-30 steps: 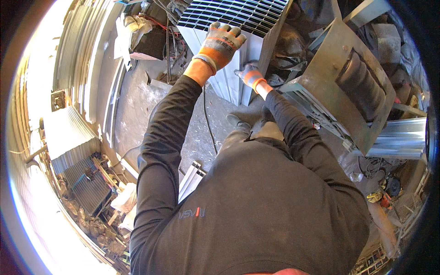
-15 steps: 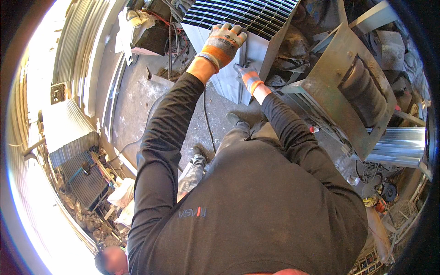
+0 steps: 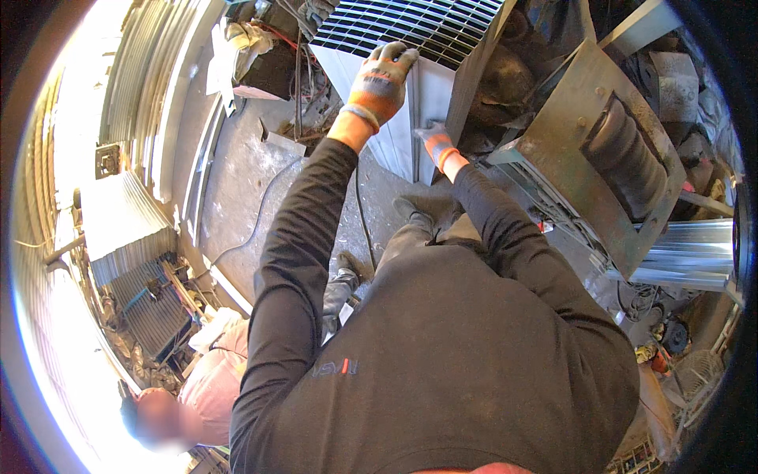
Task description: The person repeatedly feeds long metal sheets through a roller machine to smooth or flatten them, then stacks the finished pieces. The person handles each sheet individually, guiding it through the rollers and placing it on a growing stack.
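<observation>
My left hand [image 3: 381, 79], in a grey and orange work glove, grips the near top edge of a white metal cabinet [image 3: 395, 134]. A black grille [image 3: 410, 28] covers the cabinet's top. My right hand [image 3: 433, 144], gloved the same way, sits lower against the cabinet's near corner and side panel; whether its fingers are closed around anything is hidden. Both arms in dark sleeves reach forward from my body. My shoes [image 3: 418, 209] stand on the grey concrete floor just below the cabinet.
A rusty metal housing with a black ribbed roller [image 3: 608, 166] leans at right. Shiny metal profiles [image 3: 687, 253] lie beyond it. Finned radiator blocks [image 3: 126, 229] and scrap sit at left. Another person [image 3: 205, 387] crouches at lower left. A cable [image 3: 253, 229] runs over the floor.
My left hand has shifted slightly right along the cabinet's top edge and my right hand has slid lower down its side. A person has come into view at lower left.
</observation>
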Tool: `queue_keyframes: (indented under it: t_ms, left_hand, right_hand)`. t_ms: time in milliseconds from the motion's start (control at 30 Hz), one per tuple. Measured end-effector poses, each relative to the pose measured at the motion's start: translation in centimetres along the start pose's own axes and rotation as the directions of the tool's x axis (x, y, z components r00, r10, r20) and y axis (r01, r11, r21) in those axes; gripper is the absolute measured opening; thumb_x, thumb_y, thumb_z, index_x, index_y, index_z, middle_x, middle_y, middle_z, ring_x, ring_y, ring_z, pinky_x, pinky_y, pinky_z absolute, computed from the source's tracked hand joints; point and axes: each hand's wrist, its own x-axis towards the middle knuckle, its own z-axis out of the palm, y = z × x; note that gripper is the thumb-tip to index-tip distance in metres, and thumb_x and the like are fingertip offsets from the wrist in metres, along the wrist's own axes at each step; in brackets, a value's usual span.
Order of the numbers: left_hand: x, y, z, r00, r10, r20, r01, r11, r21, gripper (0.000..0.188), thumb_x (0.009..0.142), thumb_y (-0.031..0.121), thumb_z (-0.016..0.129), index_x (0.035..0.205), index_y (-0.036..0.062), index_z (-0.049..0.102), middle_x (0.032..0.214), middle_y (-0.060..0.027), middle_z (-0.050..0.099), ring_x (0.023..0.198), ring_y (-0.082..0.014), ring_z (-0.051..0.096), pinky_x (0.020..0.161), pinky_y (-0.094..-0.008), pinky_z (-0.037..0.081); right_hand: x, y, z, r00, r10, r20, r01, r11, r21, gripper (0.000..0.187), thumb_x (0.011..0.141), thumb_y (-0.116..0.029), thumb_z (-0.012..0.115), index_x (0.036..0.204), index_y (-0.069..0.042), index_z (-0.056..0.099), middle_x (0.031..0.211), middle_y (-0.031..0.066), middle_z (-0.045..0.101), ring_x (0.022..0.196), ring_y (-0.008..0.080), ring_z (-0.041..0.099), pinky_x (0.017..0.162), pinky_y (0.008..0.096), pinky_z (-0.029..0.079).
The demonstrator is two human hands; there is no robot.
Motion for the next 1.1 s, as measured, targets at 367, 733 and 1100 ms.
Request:
queue_keyframes:
  t_ms: [367, 733, 1100]
  left_hand:
    - [-25.5, 14.9, 5.6, 0.725, -0.618, 0.304, 0.685, 0.692, -0.227, 0.064, 0.101, 0.02, 0.078, 0.158, 0.0031, 0.058, 0.153, -0.0285, 0.062, 0.144, -0.0507, 0.057, 0.122, -0.0559, 0.048]
    - [-31.6, 36.5, 15.0, 0.733, -0.162, 0.661, 0.467, 0.826, -0.315, 0.068, 0.094, 0.028, 0.087, 0.152, 0.0033, 0.063, 0.145, -0.0231, 0.068, 0.13, -0.0411, 0.068, 0.111, -0.0473, 0.057]
    - [-49.6, 64.5, 13.0, 0.378, -0.164, 0.911, 0.767, 0.606, -0.209, 0.059, 0.096, 0.045, 0.082, 0.129, -0.0036, 0.078, 0.127, -0.028, 0.08, 0.119, -0.0415, 0.078, 0.1, -0.05, 0.061]
  right_hand:
    - [-24.4, 35.0, -17.7, 0.875, 0.277, 0.398, 0.072, 0.737, -0.672, 0.052, 0.109, -0.037, 0.061, 0.148, -0.005, 0.071, 0.147, 0.0234, 0.072, 0.135, 0.044, 0.067, 0.114, 0.052, 0.053]
    - [-58.2, 60.8, -31.9, 0.866, 0.498, 0.039, -0.32, 0.614, -0.721, 0.064, 0.104, -0.046, 0.069, 0.157, -0.01, 0.067, 0.16, 0.022, 0.066, 0.14, 0.0455, 0.066, 0.115, 0.0552, 0.054]
    - [-71.7, 52.9, -74.5, 0.46, 0.42, -0.782, -0.559, 0.822, 0.113, 0.096, 0.094, -0.04, 0.083, 0.17, 0.002, 0.042, 0.169, 0.0323, 0.052, 0.158, 0.047, 0.049, 0.132, 0.0494, 0.041]
